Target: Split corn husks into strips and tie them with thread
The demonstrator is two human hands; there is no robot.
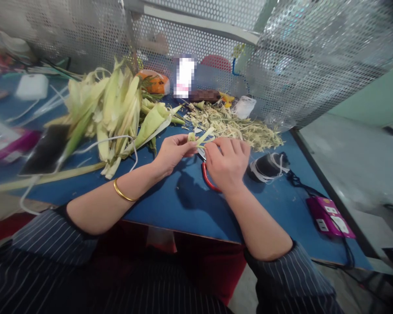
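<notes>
Between my two hands, above the blue table (157,211), is a small piece of pale green corn husk (205,136). My left hand (174,152) pinches the piece's rolled end between thumb and fingers. My right hand (228,161) has its fingers closed on a thin strip of the same husk. Beneath the right hand lie pliers with red handles (209,179), partly covered by it. A big heap of corn husks (114,104) spreads to the left, one wide leaf (153,122) pointing toward my hands. Shredded husk scraps (239,126) are piled behind my right hand.
Right of my hands sits a black spool wrapped with white cord (269,166). A purple power strip (330,216) is at the right edge. A lit phone (185,77) stands before the perforated metal screen (196,39). A black phone (46,149) with a white cable lies left.
</notes>
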